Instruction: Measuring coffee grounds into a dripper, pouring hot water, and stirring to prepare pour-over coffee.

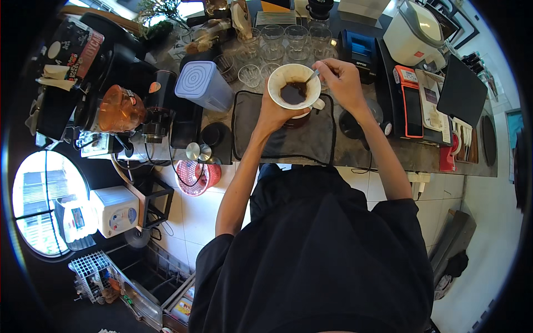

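My left hand [272, 111] grips the side and underside of a white coffee dripper [313, 99], whose small handle points to the lower right. Inside it, a paper filter [280, 78] holds dark wet coffee [293, 93]. My right hand [342, 83] pinches a metal spoon [313, 75] that dips into the filter at its right side. Partly hidden under the dripper is a dark vessel with brown tones [297, 122]; whether the dripper rests on it I cannot tell. Below both lies a grey cloth mat [283, 145] with a black border.
Rows of clear glasses [272, 36] stand behind the dripper. Leftward are a lidded plastic container [208, 85] and a coffee grinder [159, 104] with an orange hopper [120, 109] nearby. A dark kettle-like vessel [352, 124], a blue-black printer [358, 52] and a card terminal [411, 108] occupy the right.
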### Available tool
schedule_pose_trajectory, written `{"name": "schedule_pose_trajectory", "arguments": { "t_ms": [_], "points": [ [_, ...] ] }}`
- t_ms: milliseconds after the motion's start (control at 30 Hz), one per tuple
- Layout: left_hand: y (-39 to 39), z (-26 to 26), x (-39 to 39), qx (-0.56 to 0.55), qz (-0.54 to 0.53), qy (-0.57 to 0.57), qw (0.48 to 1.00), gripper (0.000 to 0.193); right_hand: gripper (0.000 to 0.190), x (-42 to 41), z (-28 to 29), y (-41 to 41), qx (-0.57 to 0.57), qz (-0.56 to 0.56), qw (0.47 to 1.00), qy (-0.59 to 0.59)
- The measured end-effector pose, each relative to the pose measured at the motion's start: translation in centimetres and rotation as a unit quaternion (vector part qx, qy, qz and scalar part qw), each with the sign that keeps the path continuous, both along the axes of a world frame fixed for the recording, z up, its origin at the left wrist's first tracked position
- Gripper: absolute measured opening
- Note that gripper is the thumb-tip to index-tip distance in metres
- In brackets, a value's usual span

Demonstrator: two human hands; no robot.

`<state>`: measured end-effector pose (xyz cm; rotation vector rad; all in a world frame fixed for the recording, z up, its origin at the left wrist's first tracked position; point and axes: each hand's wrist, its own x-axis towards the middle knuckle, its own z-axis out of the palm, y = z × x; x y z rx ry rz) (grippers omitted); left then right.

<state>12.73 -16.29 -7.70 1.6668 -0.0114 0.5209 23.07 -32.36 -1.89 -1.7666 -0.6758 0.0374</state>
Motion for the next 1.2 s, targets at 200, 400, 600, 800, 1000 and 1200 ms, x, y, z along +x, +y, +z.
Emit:
{"name": "schedule_pose_trajectory", "arguments": {
  "t_ms": [200,400,600,800,1000,1200],
  "points": [
    [-0.1,0.1,-0.1,-0.01,0.003,-0.002,1.0,0.091,0.023,1.1,-2.9,0.4,0.042,-0.002,0.997,0.066],
    [0.7,-0.8,-0.5,0.017,-0.012,0.023,1.0,0.08,0.023,0.7,-2.7,0.0,0.146,0.02,0.966,0.213],
    [0.7,-1.1,-0.7,0.078,-0.037,0.086,0.993,0.071,0.022,0.5,-0.8,-0.3,0.146,0.011,0.978,0.148],
    [1.2,-1.5,-0.4,0.124,-0.033,0.085,0.988,0.062,0.023,-0.2,-0.2,0.5,0.076,-0.015,0.997,0.027],
    [0.4,-2.0,-0.2,0.06,0.007,-0.013,0.998,0.047,0.022,-1.1,-2.1,0.5,0.067,-0.034,0.995,0.064],
    [0.9,-2.1,-1.1,0.104,0.003,0.041,0.994,0.055,0.023,-1.2,-1.8,-0.2,0.143,-0.033,0.973,0.176]
  ]
}}
